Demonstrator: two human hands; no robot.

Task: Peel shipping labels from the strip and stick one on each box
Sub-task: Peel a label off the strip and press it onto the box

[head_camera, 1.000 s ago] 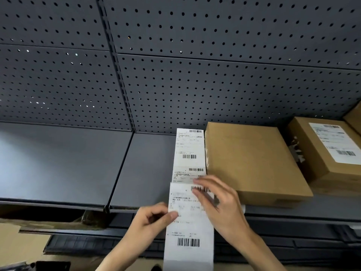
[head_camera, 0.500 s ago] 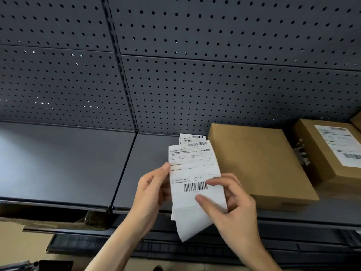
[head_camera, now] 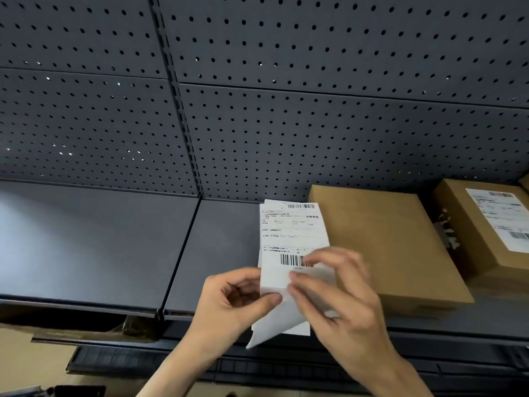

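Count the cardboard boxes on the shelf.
3. A bare box beside the label strip, a labelled box to its right, and a box corner at the right edge. More may sit out of frame.

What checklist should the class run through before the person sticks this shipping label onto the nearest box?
1. Left hand pinches the label strip: ok.
2. Right hand pinches at the strip's lower part: ok.
3. Label fully peeled from backing: cannot tell.
4. Nearest cardboard box has a bare top: ok.
5. Far box already carries a label: ok.
6. Nearest box lies flat on the shelf: ok.
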